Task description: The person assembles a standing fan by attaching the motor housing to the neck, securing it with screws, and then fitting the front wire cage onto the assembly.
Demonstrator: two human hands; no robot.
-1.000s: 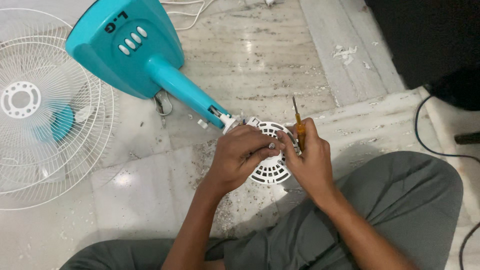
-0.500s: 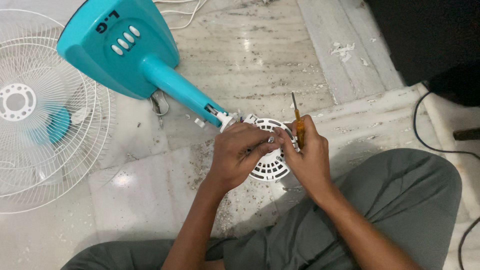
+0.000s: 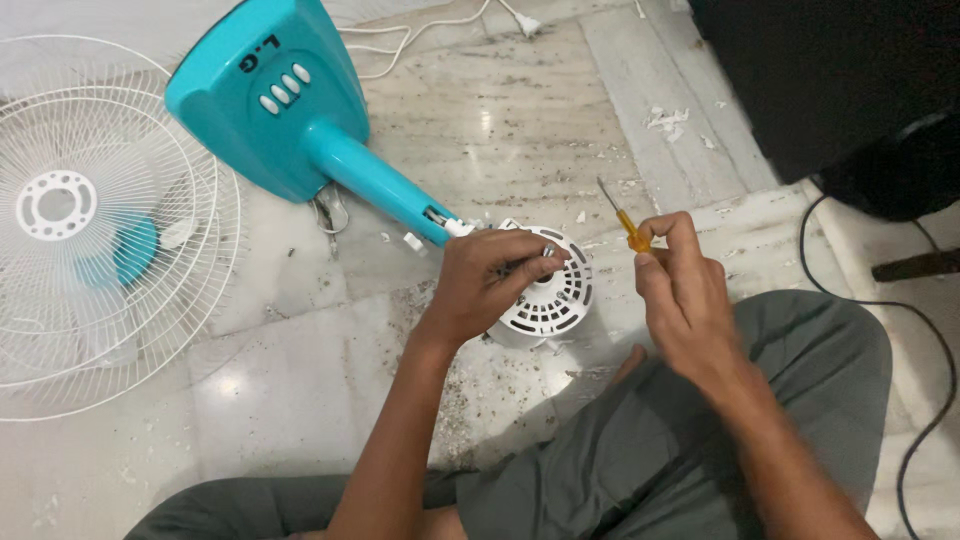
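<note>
A white vented fan motor housing lies on the marble floor at the end of a teal fan stand. My left hand rests on top of the housing, its fingertips pinching a small metal screw. My right hand is off to the right of the housing and grips a yellow-handled screwdriver, whose metal tip points up and to the left. The stand's wide teal base carries a row of white buttons.
White wire fan grilles with a teal blade under them lie at the left. A white power cord runs along the top. A black cable curves at the right beside a dark object. My grey-trousered legs fill the bottom.
My right hand has pulled away to the right from the housing with the screwdriver. My left hand stays on the housing, still pinching the screw. The view has shifted slightly.
</note>
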